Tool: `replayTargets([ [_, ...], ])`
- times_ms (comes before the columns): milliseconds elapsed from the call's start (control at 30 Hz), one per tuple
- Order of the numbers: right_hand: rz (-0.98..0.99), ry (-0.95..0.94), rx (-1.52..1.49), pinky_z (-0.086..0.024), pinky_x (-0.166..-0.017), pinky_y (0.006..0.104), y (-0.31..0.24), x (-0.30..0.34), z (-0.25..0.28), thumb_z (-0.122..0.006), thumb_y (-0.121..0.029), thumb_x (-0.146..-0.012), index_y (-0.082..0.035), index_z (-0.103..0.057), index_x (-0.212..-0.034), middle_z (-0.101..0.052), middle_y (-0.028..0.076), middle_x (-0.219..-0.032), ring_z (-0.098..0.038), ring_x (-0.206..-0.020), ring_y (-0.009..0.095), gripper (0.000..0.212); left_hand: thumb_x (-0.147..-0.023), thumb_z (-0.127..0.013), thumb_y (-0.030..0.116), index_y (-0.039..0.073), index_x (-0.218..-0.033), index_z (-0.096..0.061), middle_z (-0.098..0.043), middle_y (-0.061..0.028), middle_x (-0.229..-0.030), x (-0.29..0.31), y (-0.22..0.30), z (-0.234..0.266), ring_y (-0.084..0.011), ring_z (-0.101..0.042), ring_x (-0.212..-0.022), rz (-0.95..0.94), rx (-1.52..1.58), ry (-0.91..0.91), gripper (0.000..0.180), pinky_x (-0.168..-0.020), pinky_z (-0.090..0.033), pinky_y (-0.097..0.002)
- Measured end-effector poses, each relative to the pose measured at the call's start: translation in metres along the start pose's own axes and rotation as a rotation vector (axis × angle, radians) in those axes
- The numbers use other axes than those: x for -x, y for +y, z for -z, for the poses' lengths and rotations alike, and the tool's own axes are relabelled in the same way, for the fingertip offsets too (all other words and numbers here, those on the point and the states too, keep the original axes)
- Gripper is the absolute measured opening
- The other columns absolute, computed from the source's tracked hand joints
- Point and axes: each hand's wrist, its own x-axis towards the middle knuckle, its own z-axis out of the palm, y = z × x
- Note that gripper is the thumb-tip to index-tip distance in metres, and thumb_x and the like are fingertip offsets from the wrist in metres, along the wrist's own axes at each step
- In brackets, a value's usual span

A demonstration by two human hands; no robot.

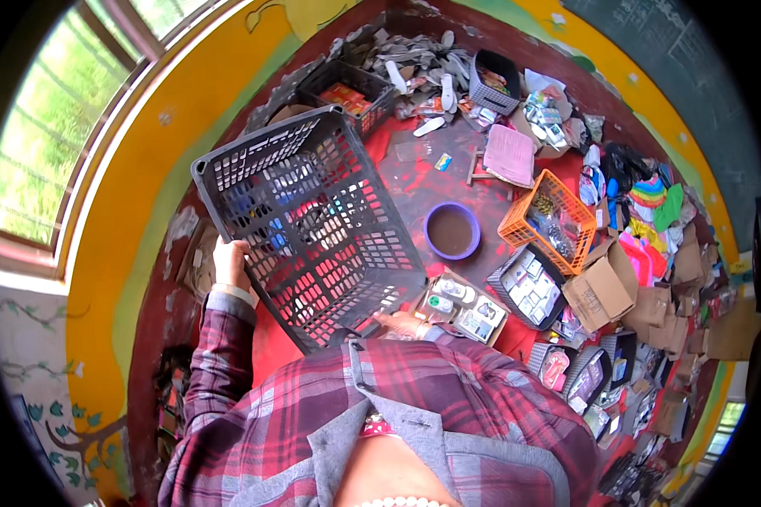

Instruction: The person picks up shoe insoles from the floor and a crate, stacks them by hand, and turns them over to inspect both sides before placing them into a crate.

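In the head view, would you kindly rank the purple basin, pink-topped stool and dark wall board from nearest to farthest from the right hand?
1. Purple basin, ahead-right of the right hand.
2. Pink-topped stool, farther ahead.
3. Dark wall board, upper right.

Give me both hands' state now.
Left hand: closed, holding a black rectangular slatted plastic crate by its rim.
Right hand: holding the crate's near edge.

Yellow-and-maroon walls (135, 186), bright window (51, 144) at left, dark chalkboard (676, 68), red-patched floor (406, 194)
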Motion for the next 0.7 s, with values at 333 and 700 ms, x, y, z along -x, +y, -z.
replayTargets([
  [333,0.165,0.825,-0.646,-0.048,-0.056,0.0289,0.006,0.079,0.299,-0.057,-0.021,-0.088,-0.004,-0.063,-0.101,-0.060,0.007,-0.071,-0.058,-0.060,0.017,0.022,-0.064,-0.050,0.001,0.006,-0.094,-0.054,-0.050,0.0013,-0.077,-0.164,0.037,-0.113,-0.0117,-0.048,-0.066,-0.122,-0.121,0.004,0.031,-0.062,-0.041,-0.0233],
  [700,0.201,0.923,-0.762,-0.049,-0.066,0.0285,-0.046,0.013,0.412,-0.053,-0.015,-0.089,0.001,-0.062,-0.106,-0.063,0.010,-0.080,-0.060,-0.071,0.018,0.025,-0.062,-0.049,-0.001,0.001,-0.102,-0.058,-0.057,-0.0006,-0.087,-0.333,0.068,-0.227,-0.0128,-0.051,-0.072,-0.233,-0.117,0.017,0.041,-0.067,-0.041,-0.0228],
])
